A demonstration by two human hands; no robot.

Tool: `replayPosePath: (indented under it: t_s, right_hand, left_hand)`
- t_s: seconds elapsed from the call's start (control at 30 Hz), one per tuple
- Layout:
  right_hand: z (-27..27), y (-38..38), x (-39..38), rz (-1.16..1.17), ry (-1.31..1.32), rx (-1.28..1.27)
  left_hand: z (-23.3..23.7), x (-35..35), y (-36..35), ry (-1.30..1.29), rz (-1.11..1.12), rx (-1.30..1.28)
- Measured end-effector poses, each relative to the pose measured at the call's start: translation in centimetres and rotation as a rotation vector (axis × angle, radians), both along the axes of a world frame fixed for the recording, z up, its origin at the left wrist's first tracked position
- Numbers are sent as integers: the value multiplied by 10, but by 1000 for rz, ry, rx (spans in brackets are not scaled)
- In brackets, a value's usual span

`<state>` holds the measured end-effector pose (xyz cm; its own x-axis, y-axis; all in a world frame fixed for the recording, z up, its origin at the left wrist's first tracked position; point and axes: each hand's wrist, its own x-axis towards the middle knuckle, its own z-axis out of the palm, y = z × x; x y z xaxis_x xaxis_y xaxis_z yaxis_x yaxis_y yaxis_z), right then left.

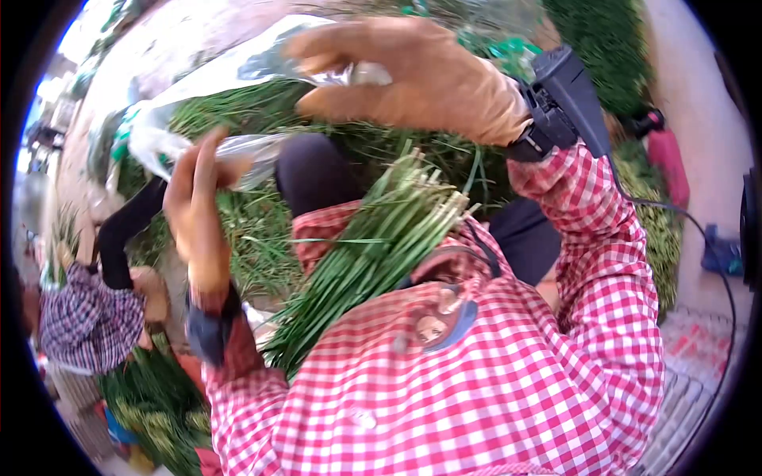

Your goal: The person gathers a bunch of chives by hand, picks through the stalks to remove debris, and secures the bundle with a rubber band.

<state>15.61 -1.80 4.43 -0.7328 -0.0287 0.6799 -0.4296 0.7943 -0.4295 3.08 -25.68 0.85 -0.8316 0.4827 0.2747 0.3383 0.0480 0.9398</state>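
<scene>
My right hand (413, 79) is raised at the top, blurred, with thumb and fingers apart. Clear plastic shows in the gap between them; I cannot make out a firm grip on it. My left hand (198, 210) is up at the left, fingers stretched, beside the near edge of the clear plastic bag (230, 75). This bag spreads between and behind both hands, over loose green stalks (238, 111). On my lap, against my checked shirt, rests a bunch of garlic-chive-like greens (369, 246), pale ends pointing away from me. Neither hand touches the bunch.
Loose greens (262, 238) cover the ground around my knees (313, 170). A dense green pile (599, 55) is at the upper right, near a pink bottle-like object (669, 166). Another person in a checked shirt (91, 317) sits at the left by more greens (155, 397). A cable (675, 208) runs from my right wrist device.
</scene>
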Motion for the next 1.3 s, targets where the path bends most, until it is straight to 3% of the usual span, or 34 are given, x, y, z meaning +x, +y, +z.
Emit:
replayPosePath:
  t_s: [0.07,0.13,0.2,0.27,0.3,0.33,0.4,0.43,0.5,0.53,0.6,0.63,0.7,0.8,0.83,0.9,0.97,1.07,1.1,1.2,1.3]
  right_hand:
    - [-47,47,34,-237,-350,95]
    - [-96,67,82,-408,-1063,308]
    - [-115,66,119,-144,-1554,256]
    - [-131,54,153,-57,-1633,-5]
    - [-147,47,163,-35,-1604,-36]
    - [-162,38,168,-7,-1567,-68]
    - [-176,9,163,102,-1214,-353]
    - [-168,8,144,205,-1472,-376]
    - [-187,-4,117,292,-1393,-554]
    - [-214,-15,110,260,-1049,-694]
    - [-212,-23,80,147,-1246,-800]
    - [-207,-31,72,225,-1052,-1007]
    - [-190,-53,63,372,-626,-1371]
    - [-161,-69,52,527,-437,-1642]
    - [-145,-71,55,554,-367,-1767]
    - [-118,-75,64,523,-308,-1823]
    - [-99,-78,69,581,-216,-1897]
    - [-104,-81,71,542,-219,-1967]
    - [-101,-75,76,602,-245,-2006]
    - [-97,-71,86,620,-243,-2092]
    - [-89,-72,84,472,-162,-1905]
  left_hand:
    - [-38,19,-25,-11,-31,-196]
    - [-79,58,-60,-1,-76,-374]
    - [-98,92,-70,79,-132,-441]
    - [-124,120,-68,-186,-278,-257]
    - [-151,129,-82,-144,-230,-409]
    - [-148,135,-75,-27,-207,-452]
    - [-166,130,-74,-5,-171,-378]
    - [-171,124,-75,91,-188,-411]
    - [-176,113,-74,286,-207,-470]
    - [-175,110,-69,338,-204,-474]
    - [-173,107,-58,440,-199,-479]
    - [-175,106,-57,357,-213,-507]
    - [-155,112,-36,331,-286,-296]
    - [-147,132,-11,155,-248,27]
    - [-146,125,-22,269,-276,-4]
    - [-148,112,-54,166,-326,19]
    - [-149,104,-79,-264,-376,138]
    - [-106,101,-56,-437,-170,4]
    - [-102,94,-52,-308,-187,-75]
    - [-99,96,-65,-368,-373,-250]
    - [-59,105,-46,-435,-514,-344]
